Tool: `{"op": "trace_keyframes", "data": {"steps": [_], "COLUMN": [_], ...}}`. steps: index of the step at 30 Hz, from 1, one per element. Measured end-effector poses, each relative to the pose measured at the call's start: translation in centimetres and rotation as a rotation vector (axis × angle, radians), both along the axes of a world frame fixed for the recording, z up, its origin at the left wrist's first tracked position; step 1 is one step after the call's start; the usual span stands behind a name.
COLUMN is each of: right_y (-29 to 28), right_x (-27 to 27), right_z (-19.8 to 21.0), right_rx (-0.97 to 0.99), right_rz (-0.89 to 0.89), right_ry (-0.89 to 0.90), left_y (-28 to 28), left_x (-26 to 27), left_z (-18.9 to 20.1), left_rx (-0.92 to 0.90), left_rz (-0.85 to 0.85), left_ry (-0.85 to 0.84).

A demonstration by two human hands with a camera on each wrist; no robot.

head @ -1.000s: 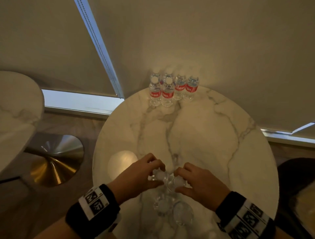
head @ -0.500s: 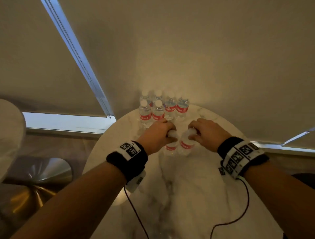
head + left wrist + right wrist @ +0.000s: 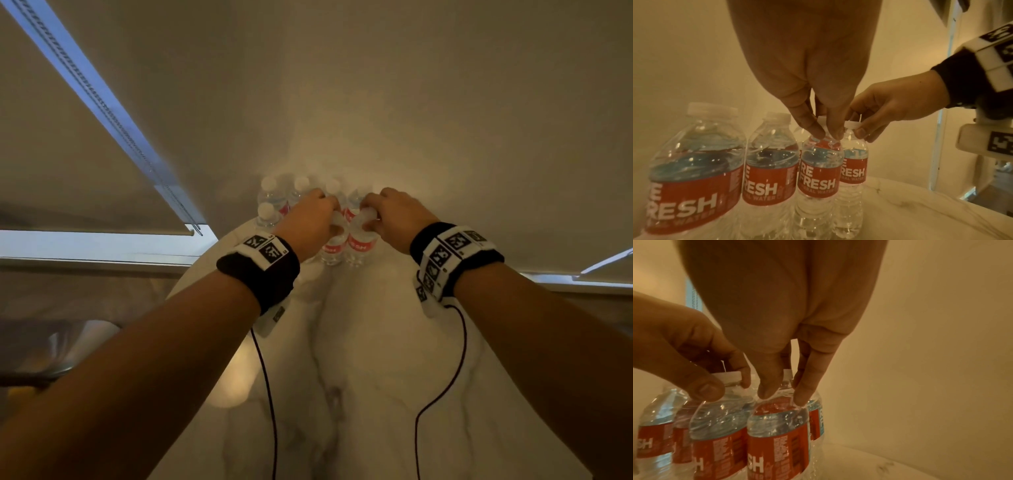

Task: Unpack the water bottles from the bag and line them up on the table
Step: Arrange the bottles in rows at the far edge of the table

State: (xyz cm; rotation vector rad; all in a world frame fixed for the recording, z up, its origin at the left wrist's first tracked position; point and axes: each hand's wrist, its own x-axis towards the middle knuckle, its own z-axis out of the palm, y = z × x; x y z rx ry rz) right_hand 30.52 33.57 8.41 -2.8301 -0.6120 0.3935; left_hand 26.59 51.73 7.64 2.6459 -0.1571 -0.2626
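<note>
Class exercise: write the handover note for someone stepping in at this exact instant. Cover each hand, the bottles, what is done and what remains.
Left hand: pinches the white cap of one clear red-labelled water bottle.
Right hand: pinches the cap of its neighbour.
Both bottles stand on the round white marble table, in front of the bottles already lined up at its far edge.
Done: these placed.
Left: release; the bag is out of view.

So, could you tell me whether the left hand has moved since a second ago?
Yes. The left hand, pinching a bottle by its neck, has travelled away from the person across the table, reaching the standing bottles at the far edge.
</note>
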Motion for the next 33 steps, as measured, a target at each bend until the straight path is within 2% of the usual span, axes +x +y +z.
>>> {"op": "trace_keyframes", "data": {"steps": [7,11,18,25,29,33], "right_y": [-1.5,-3.3,-6.0,-7.0,-6.5,-6.0], "right_x": [-1.1,-4.8,-18.1,-32.6,-38.1,-41.9], "right_z": [1.1,2.8,4.1,3.0,2.4,1.5], "right_rx": [0.086,0.161,0.223,0.279,0.258,0.184], "right_rz": [-0.089,-0.137,0.022,0.143,0.169,0.147], "right_ry": [0.057,0.063,0.185,0.354,0.348,0.330], "left_y": [-0.4,0.3,0.6,0.4,1.1,1.1], "left_x": [-1.3,-5.3,-19.5,-34.2,-38.7,-41.0], "left_z": [1.2,2.6,3.2,2.7,1.4,0.2], "left_rx": [0.017,-0.032,-0.128,-0.186,-0.213,-0.237], "left_rz": [0.043,0.077,0.012,-0.010,-0.059,-0.128], "left_ry": [-0.026,-0.090,0.006,0.159,0.239,0.258]}}
